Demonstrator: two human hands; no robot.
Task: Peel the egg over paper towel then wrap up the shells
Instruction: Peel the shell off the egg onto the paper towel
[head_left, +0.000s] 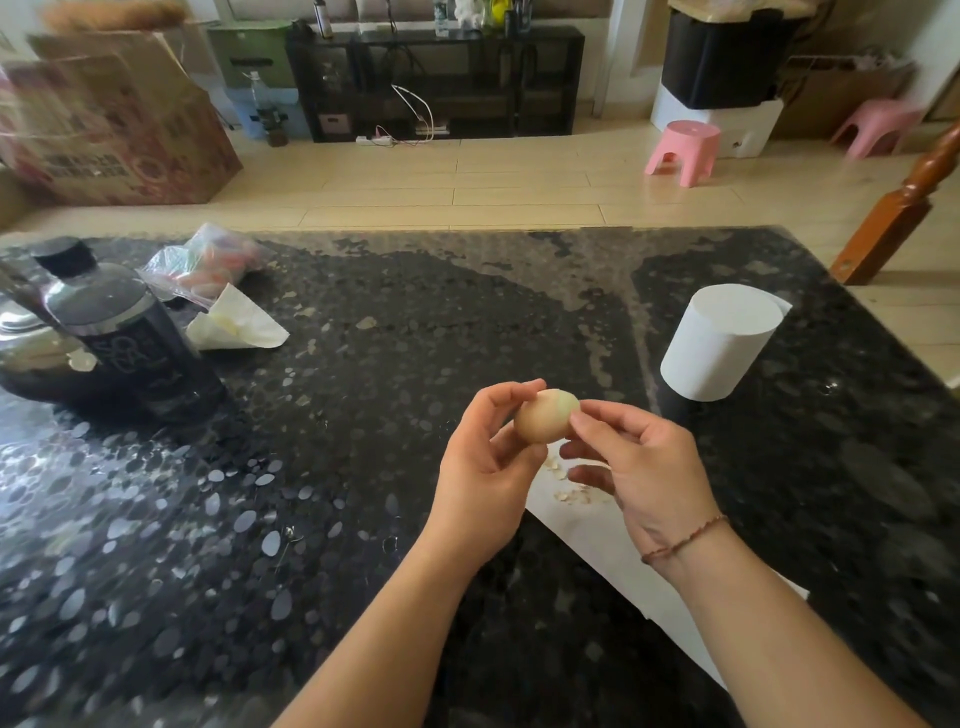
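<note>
A pale tan egg (543, 418), partly peeled at its top, is held above the table. My left hand (483, 462) grips it from the left, fingers curled round it. My right hand (631, 460) pinches at the egg's right side with thumb and forefinger. Under both hands lies a white sheet of paper towel (587, 540) on the dark speckled table (363, 467). Several small shell bits (571, 493) lie on the sheet, partly hidden by my right fingers.
A white paper towel roll (719, 343) stands at the right. At the left are a dark bottle (124, 332), a metal pot lid (31, 343), a plastic bag (208, 262) and a crumpled tissue (236, 322). A wooden chair leg (893, 213) is past the table's far right corner.
</note>
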